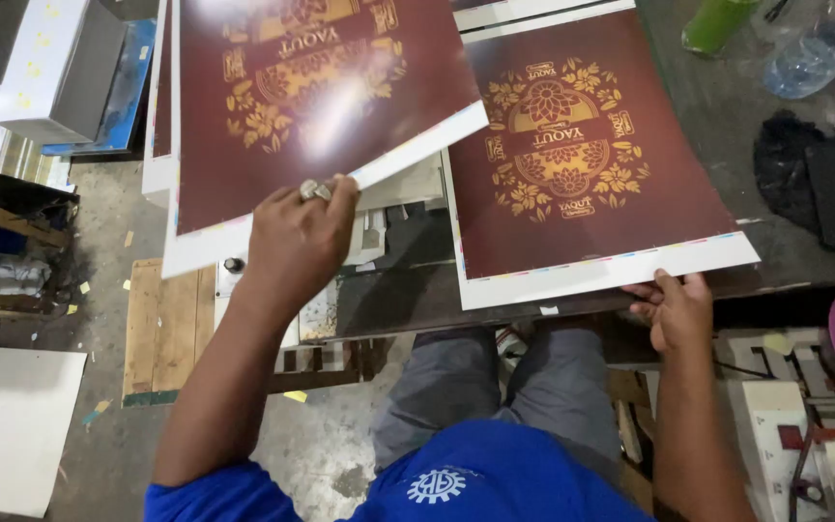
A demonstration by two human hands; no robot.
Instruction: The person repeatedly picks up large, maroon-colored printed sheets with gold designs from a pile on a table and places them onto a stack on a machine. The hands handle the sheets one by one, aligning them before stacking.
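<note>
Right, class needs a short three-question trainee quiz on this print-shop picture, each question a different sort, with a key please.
1. True or false: the left hand lifts a maroon printed sheet by its white edge.
2. Where does the right hand rest? A) on the green bottle B) at the near edge of the flat sheet C) on the wooden pallet
3. Fill in: the sheets' ornament is ____ coloured.

Key: 1 true; 2 B; 3 gold.
</note>
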